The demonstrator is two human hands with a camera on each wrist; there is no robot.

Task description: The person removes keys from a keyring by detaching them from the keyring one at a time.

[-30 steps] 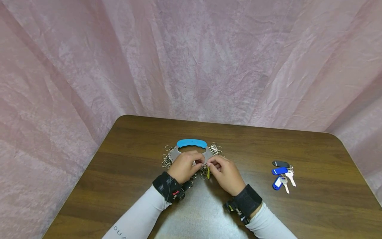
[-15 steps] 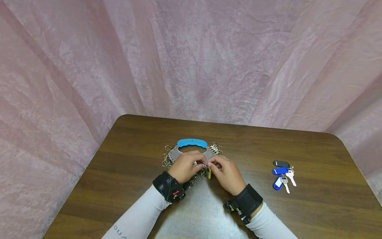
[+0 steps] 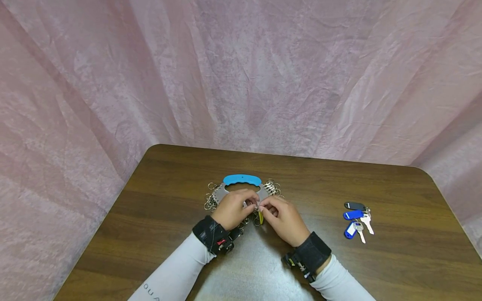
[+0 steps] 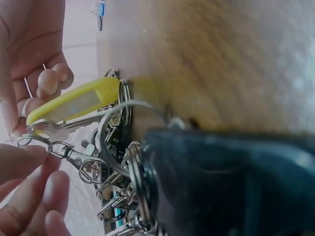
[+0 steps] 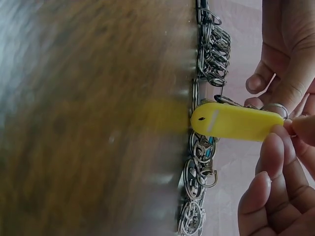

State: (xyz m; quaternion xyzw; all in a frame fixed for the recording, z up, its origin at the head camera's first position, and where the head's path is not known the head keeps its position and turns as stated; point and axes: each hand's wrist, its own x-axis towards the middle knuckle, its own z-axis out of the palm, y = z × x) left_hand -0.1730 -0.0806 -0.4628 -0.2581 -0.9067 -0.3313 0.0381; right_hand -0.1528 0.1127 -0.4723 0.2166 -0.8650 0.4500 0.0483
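Both hands meet at the near edge of a grey metal key holder [image 3: 262, 193] with a blue grip [image 3: 242, 179]. My left hand [image 3: 230, 211] pinches a small split ring [image 4: 35, 137] on a swivel clasp [image 4: 75, 157], seen in the left wrist view. Fingertips of my right hand [image 3: 288, 221] pinch the upper end of a yellow key tag [image 5: 236, 121], right beside that ring. The tag hangs down, with a silver key [image 4: 55, 128] alongside it. In the head view, fingers hide most of the ring.
Several metal clasps and rings [image 3: 271, 188] fringe the holder on both sides. To the right on the wooden table [image 3: 406, 217] lie a black key tag [image 3: 355, 206], a blue key tag [image 3: 353, 215] and another blue tag [image 3: 350, 230], with keys. A pink curtain [image 3: 263, 83] hangs behind.
My right fingertips have shifted slightly left, closer to the left ones, and the yellow tag has swung a little left with them. My left hand has hardly moved.
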